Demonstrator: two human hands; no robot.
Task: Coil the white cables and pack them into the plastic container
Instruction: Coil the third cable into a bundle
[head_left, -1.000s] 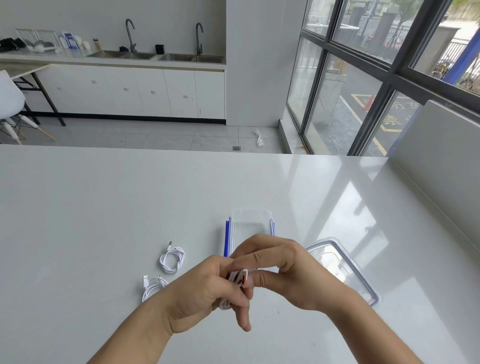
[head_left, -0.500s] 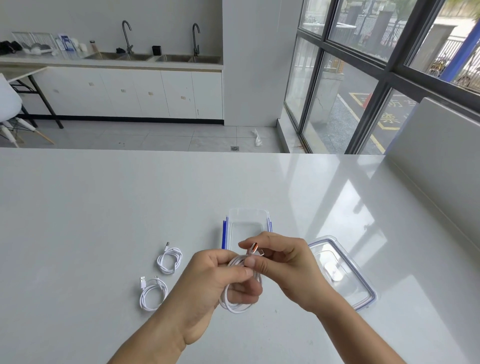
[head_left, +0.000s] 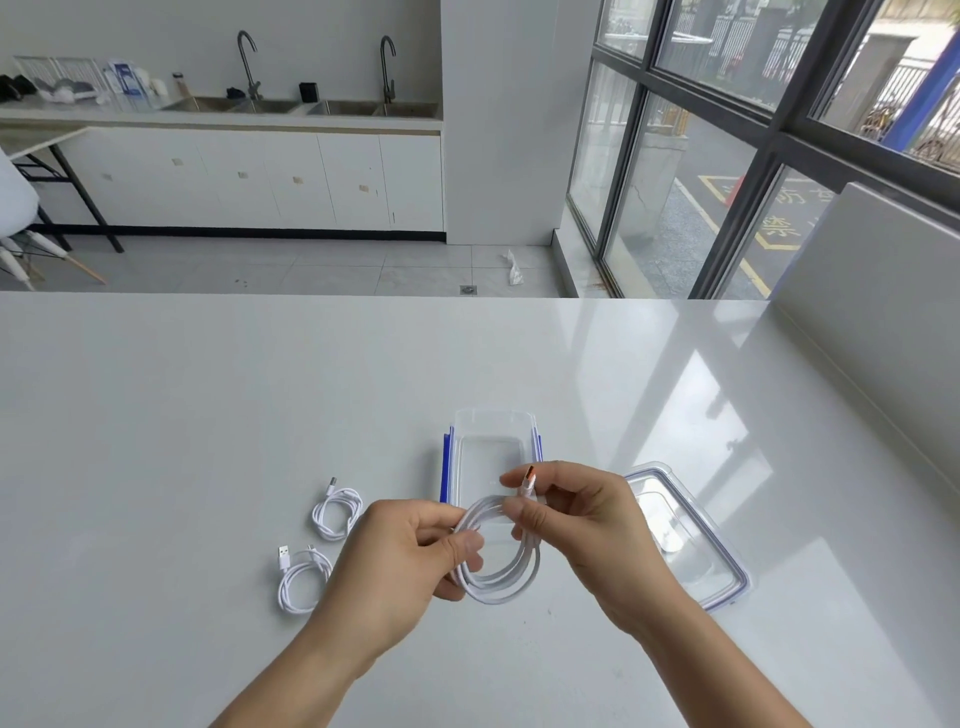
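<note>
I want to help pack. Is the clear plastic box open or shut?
Open: the clear plastic box is lidless; its blue-rimmed lid lies beside it.

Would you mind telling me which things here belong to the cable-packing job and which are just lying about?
Belonging to the job: white cable held by left hand and right hand; farther coiled cable; nearer coiled cable; plastic container; lid.

Just lying about: taps, white chair, scrap on the floor.
</note>
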